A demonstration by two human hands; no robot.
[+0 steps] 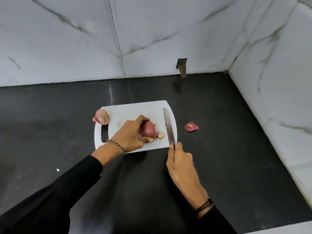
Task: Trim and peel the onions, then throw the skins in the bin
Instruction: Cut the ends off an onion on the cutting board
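Head view shows a white board (131,108) on a dark counter (219,149). The left hand (130,135) is curled round a red onion (148,130) in the middle of the board and holds it down. The right hand (181,164) is wrapped round the handle of a knife (168,125). The blade lies flat along the right side of the board, apart from the onion, with its tip pointing away from the person.

A small end bit (160,135) lies on the board just beside the onion, between it and the blade. So one end looks cut off already. The onion has its red skin on, so I think the step in hand is trimming, and peeling comes after.

A second onion (102,117) sits at the far left corner of the board, partly off the edge. It has its skin on and looks untouched. A skin bit (191,127) lies on the counter, to the right of the board and apart from it.

Next, I think the other end of the onion needs cutting. The left hand must turn the onion so that end faces the knife, and keep its fingers tucked back. The right hand must lift the blade and bring it down close to that end. Most of the task is left. No bin can be seen, so I cannot tell where the skins will go.
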